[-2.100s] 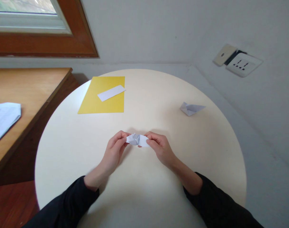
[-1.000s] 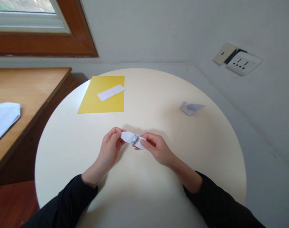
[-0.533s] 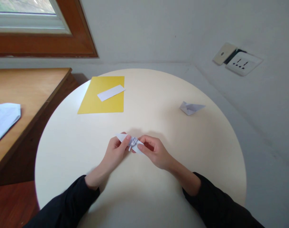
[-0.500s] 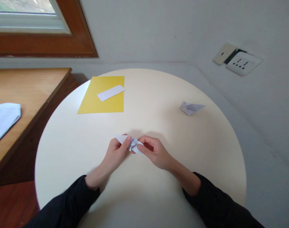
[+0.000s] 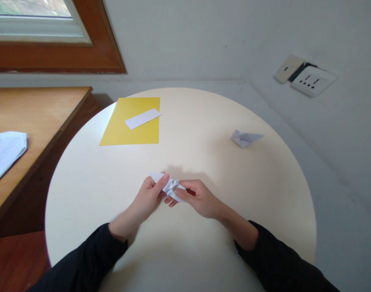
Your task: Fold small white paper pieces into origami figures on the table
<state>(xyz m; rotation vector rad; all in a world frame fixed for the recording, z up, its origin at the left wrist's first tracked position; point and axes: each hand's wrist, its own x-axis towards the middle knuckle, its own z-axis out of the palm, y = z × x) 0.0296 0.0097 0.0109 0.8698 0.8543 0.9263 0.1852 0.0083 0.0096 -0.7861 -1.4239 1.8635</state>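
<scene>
Between my two hands is a folded white paper piece [image 5: 171,187], with creased layers bunched at its middle and a pointed tip at the left. My left hand [image 5: 150,194] pinches its left part, thumb on top. On the other side, my right hand [image 5: 200,198] grips the right part between thumb and fingers; some fingertips show beneath the paper. Another folded white paper shape [image 5: 246,138], pointed at its right end, lies apart on the round table, farther back to the right.
A yellow sheet [image 5: 129,134] lies at the table's back left, with a white paper strip [image 5: 143,119] on it. The round white table [image 5: 185,251] stands near the wall. Left of it is a wooden desk [image 5: 51,105] with papers [image 5: 5,152]. A wall socket [image 5: 313,81] is at right.
My right hand has shifted slightly down, its fingers and thumb moving along the paper. The bunched folds at the middle look more spread and tilted. My left hand keeps its pinch.
</scene>
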